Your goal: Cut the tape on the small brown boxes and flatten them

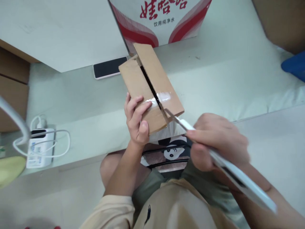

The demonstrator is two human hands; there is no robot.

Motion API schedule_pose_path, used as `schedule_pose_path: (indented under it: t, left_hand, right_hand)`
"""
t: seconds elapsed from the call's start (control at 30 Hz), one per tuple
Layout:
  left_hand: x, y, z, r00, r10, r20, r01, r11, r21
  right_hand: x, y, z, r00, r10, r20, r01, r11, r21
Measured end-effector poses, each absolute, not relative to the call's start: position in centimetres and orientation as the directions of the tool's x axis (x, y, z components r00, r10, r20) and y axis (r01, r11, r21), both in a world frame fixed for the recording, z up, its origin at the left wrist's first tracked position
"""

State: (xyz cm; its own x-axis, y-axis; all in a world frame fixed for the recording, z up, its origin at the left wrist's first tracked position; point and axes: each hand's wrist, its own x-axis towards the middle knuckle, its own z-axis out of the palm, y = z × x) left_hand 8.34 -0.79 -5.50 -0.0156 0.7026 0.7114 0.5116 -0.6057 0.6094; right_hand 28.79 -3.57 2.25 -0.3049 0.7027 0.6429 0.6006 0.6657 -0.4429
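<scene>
A small brown cardboard box (138, 79) is tilted in front of me, with my left hand (137, 117) closed round its left side and lower corner. The two top flaps stand slightly apart along a dark slit, and clear tape (164, 96) lies across them near the lower end. In my right hand (216, 140) is a white box cutter (243, 181), its fingers wrapped round the handle. The metal blade reaches the near end of the slit, by the flap's edge; whether its tip is inside I cannot tell.
Behind the box stand a white and red carton (164, 22) and a white panel (66, 28). A black-topped flat device (109, 67) lies beside them. At left are a white power bank (41, 149) with a looped cable and a yellow-green object (10, 170). A panda-print bag (175, 152) is below.
</scene>
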Motion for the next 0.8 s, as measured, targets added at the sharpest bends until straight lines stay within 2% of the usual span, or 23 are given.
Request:
schedule_pose_path:
  t: [0.13, 0.2, 0.27, 0.33, 0.43, 0.5, 0.57, 0.67, 0.8]
  left_hand:
    - [7.1, -0.2, -5.8, -0.031, 0.724, 0.689, 0.481, -0.593, 0.645]
    - [6.1, 0.1, -6.0, -0.046, 0.762, 0.645, 0.454, -0.560, 0.693]
    - [4.9, 0.5, -6.2, -0.050, 0.800, 0.598, 0.399, -0.533, 0.746]
    - [3.9, 0.8, -6.4, -0.059, 0.820, 0.569, 0.319, -0.524, 0.789]
    - [2.7, 1.1, -6.3, -0.124, 0.852, 0.509, 0.196, -0.482, 0.854]
    - [2.2, 1.2, -6.1, -0.201, 0.871, 0.448, 0.108, -0.434, 0.894]
    - [1.8, 1.3, -5.9, -0.291, 0.885, 0.364, 0.031, -0.372, 0.928]
    - [1.4, 1.6, -6.0, -0.383, 0.889, 0.251, -0.024, -0.281, 0.959]
    - [1.6, 2.5, -6.9, -0.370, 0.914, 0.164, -0.015, -0.183, 0.983]
  right_hand:
    - [30.7, -1.6, 1.1, -0.053, 0.755, 0.653, 0.686, 0.503, -0.526]
    - [31.3, 0.7, -0.2, -0.012, 0.790, 0.613, 0.736, 0.422, -0.529]
    - [32.0, 2.9, -1.7, -0.090, 0.880, 0.466, 0.809, 0.338, -0.481]
    - [32.7, 4.4, -2.9, -0.122, 0.961, 0.247, 0.886, 0.217, -0.409]
    - [33.4, 5.2, -3.7, -0.088, 0.996, -0.024, 0.951, 0.077, -0.300]
    - [33.6, 5.2, -3.8, -0.069, 0.991, -0.112, 0.967, 0.039, -0.252]
    - [33.6, 5.1, -3.9, -0.064, 0.990, -0.129, 0.971, 0.032, -0.237]
    - [33.6, 4.9, -4.1, -0.064, 0.994, -0.083, 0.960, 0.038, -0.279]
    - [33.4, 4.6, -4.4, -0.097, 0.995, 0.023, 0.934, 0.099, -0.344]
